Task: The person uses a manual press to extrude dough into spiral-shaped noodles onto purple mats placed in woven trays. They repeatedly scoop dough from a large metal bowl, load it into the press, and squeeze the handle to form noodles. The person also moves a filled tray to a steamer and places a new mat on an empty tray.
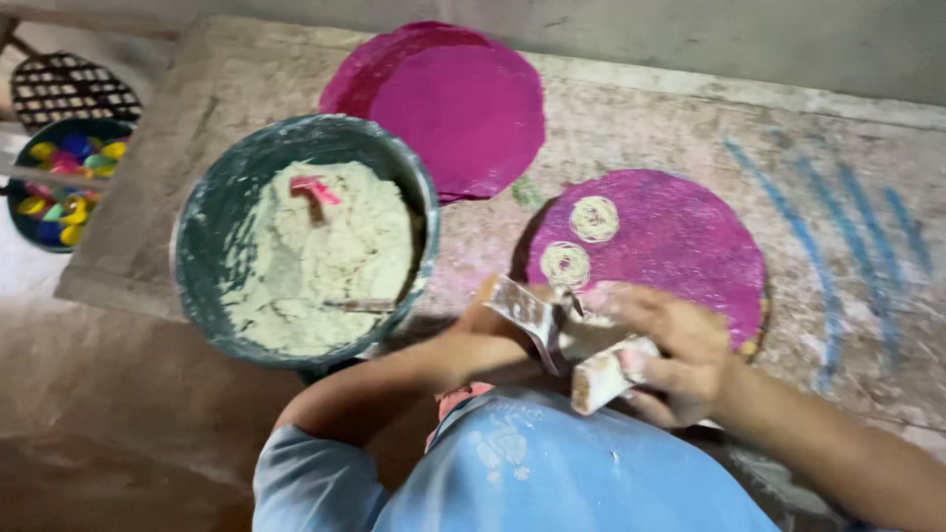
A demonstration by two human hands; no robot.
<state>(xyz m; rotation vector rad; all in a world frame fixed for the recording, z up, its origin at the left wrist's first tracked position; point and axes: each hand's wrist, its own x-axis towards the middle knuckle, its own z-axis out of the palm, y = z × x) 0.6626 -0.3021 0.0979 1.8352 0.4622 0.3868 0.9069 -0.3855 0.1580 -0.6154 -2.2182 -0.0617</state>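
My left hand (pixel 480 333) and my right hand (pixel 682 357) both grip a dough-smeared press (pixel 552 330) with a metal body and a wooden handle end. They hold it over the near edge of a round magenta sheet (pixel 680 246). Two pale dough spirals (pixel 594 219) (pixel 566 264) lie on that sheet, just beyond the press. The image is blurred, so the exact finger grip is unclear.
A large dark bowl (pixel 197 236) of pale dough (pixel 315 266) stands left of my hands, with a small pink piece (pixel 313 189) lying on the dough. More magenta sheets (pixel 453 103) lie stacked behind. At far left stand a bowl of coloured pieces (pixel 61 182) and a woven mat (pixel 69 89).
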